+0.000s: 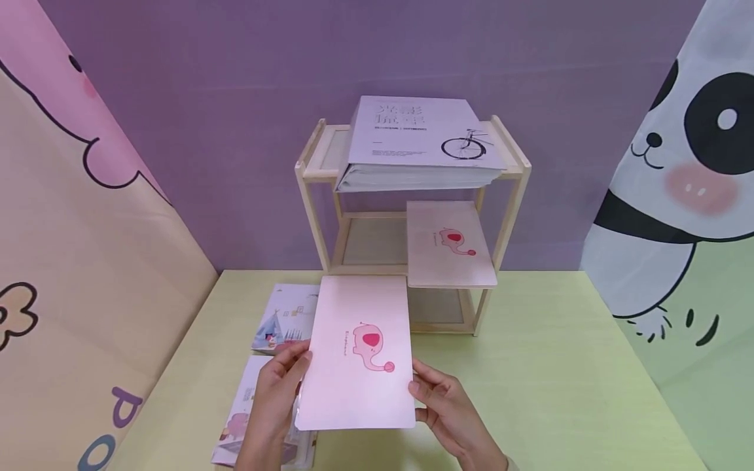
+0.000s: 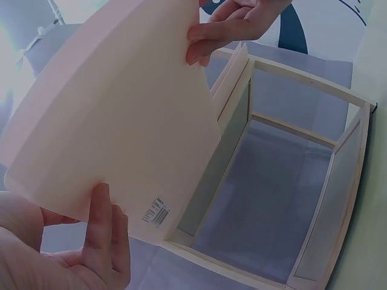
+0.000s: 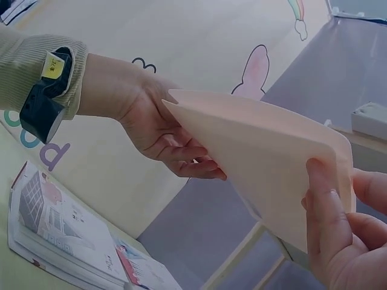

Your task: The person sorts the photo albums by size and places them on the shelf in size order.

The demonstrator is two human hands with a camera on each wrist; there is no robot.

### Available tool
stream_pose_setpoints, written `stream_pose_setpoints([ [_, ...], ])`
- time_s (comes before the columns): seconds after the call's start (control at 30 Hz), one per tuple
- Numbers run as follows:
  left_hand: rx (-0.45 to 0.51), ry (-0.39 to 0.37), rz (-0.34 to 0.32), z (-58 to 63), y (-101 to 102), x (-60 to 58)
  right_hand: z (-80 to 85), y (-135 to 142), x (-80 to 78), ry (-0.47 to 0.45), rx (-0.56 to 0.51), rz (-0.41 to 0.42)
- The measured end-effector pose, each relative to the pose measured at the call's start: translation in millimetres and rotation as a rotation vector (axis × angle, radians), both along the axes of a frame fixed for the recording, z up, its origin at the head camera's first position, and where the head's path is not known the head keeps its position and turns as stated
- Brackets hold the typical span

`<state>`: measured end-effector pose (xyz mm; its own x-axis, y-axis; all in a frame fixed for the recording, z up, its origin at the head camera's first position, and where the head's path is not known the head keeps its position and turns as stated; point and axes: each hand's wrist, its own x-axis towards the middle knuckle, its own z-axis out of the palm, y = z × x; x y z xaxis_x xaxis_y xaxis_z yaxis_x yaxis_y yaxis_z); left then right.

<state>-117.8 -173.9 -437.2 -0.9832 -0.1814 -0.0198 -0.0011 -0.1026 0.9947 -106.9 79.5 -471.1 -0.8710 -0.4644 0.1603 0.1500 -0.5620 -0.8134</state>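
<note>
Both hands hold a pale pink notebook (image 1: 353, 392) with a pink elephant on its cover, raised in front of the wooden shelf. My left hand (image 1: 279, 386) pinches its left edge, thumb on the cover side and fingers beneath. On the opposite edge, my right hand (image 1: 444, 405) grips with thumb and fingers. The left wrist view shows the plain back of the notebook (image 2: 121, 121) with a small barcode sticker (image 2: 157, 212) near a corner. A matching elephant notebook (image 1: 438, 261) lies on the middle tier of the wooden shelf (image 1: 312, 216), at its right side, jutting past the front.
A thick stack of white books (image 1: 412, 147) with a bicycle print sits on the shelf top. Two illustrated books, one farther back (image 1: 294, 304) and one nearer (image 1: 247, 386), lie on the table (image 1: 565, 366) at left. Cartoon-printed cloths (image 1: 648, 216) flank both sides.
</note>
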Motion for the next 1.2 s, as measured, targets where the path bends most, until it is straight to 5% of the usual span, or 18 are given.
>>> stream_pose_setpoints([
  [0.67,0.033,0.004,0.021,18.9,3,-4.4,16.0,0,-3.9,0.040,0.036,-0.037],
  [1.2,0.041,0.045,0.027,22.1,6,-3.2,22.9,1,-2.0,0.035,0.017,-0.044],
])
